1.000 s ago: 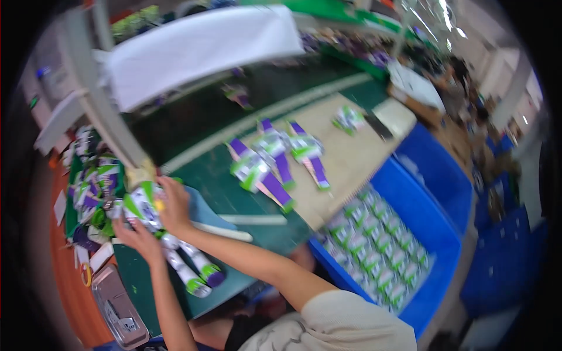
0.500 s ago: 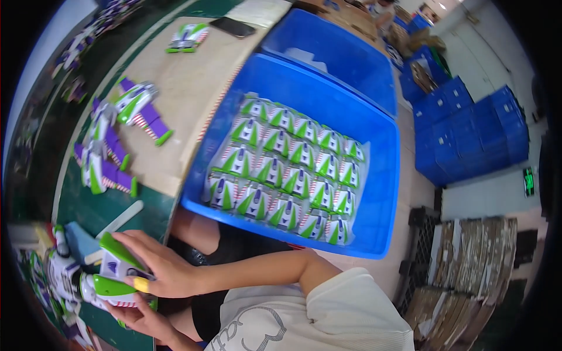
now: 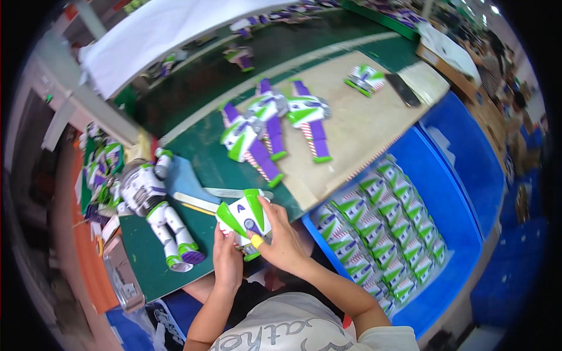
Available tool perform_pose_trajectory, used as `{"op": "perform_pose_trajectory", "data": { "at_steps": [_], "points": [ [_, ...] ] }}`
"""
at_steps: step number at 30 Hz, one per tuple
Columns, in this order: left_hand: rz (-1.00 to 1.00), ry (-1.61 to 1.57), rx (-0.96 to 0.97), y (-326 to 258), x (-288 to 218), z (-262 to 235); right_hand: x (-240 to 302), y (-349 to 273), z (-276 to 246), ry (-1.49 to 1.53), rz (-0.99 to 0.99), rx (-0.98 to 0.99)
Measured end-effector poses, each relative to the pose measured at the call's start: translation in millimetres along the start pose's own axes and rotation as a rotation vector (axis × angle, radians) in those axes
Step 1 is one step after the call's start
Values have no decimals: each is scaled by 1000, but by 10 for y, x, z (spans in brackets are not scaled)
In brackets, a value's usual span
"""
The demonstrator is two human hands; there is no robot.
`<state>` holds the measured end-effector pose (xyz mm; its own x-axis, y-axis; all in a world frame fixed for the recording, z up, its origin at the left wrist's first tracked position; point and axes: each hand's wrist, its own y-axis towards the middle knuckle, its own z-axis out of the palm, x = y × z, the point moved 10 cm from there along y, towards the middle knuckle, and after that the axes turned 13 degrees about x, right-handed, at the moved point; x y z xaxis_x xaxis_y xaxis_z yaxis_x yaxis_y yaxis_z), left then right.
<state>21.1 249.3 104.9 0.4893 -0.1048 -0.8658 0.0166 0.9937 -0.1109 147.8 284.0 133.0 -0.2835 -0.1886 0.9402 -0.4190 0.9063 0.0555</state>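
Between my two hands is a white and green toy wing pack (image 3: 239, 213), its wings folded in, tilted above the near edge of the green table. My left hand (image 3: 227, 260) grips its lower left side with the fingers closed. My right hand (image 3: 282, 241), with a yellow band on the thumb, holds its right side. Left of the hands a white, green and purple toy figure (image 3: 146, 187) lies on the table. Several wing packs (image 3: 309, 114) with purple wings spread lie beyond the hands. One folded wing pack (image 3: 365, 80) sits farther right.
A blue bin (image 3: 468, 275) at the right holds rows of folded wing packs. On the beige board (image 3: 345, 140) lies a dark phone (image 3: 403, 89). Pale flat sticks (image 3: 196, 203) and a blue cloth (image 3: 187, 175) lie near the figure. Toy parts (image 3: 105, 169) crowd the left.
The view has swung left, so the table and toy figure show more fully and the bin sits lower right. Both hands still hold the wing pack, now turned with its face toward me.
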Motion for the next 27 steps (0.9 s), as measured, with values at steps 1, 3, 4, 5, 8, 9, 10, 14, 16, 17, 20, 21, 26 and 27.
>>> {"op": "perform_pose_trajectory", "data": {
  "at_steps": [1,3,4,5,8,9,10,14,16,17,20,21,26,27],
  "points": [
    [20,-42,-14,82,-89,-86,24,154,73,12,13,51],
    [54,-113,-48,303,-172,-306,84,476,135,-35,-15,54],
    [50,-149,-60,443,-198,-362,82,654,133,-69,-8,54],
    [53,-179,-79,573,-248,-446,72,843,158,-79,30,84],
    [116,-171,-157,1007,-365,-768,-21,1388,328,-164,114,157],
    [115,-198,-158,1180,-246,-964,-129,1514,370,-202,147,174],
    [80,-200,-230,1214,-208,-1081,-246,1630,507,-228,171,202],
    [38,-96,-331,1112,-353,-1064,-280,1658,599,-284,233,229],
    [-13,-52,-286,921,-565,-840,-201,1642,609,-385,174,202],
    [-7,-34,-271,844,-684,-729,-182,1645,631,-426,159,188],
    [387,848,-266,821,-1484,-518,-80,1609,633,-510,156,210],
    [546,1107,-164,885,-1806,-281,-50,1623,627,-556,154,226],
    [1061,1873,-72,1758,-2801,729,86,1642,530,-846,19,158],
    [1126,1990,-47,1982,-2862,860,132,1638,546,-863,-1,160]
  ]
}}
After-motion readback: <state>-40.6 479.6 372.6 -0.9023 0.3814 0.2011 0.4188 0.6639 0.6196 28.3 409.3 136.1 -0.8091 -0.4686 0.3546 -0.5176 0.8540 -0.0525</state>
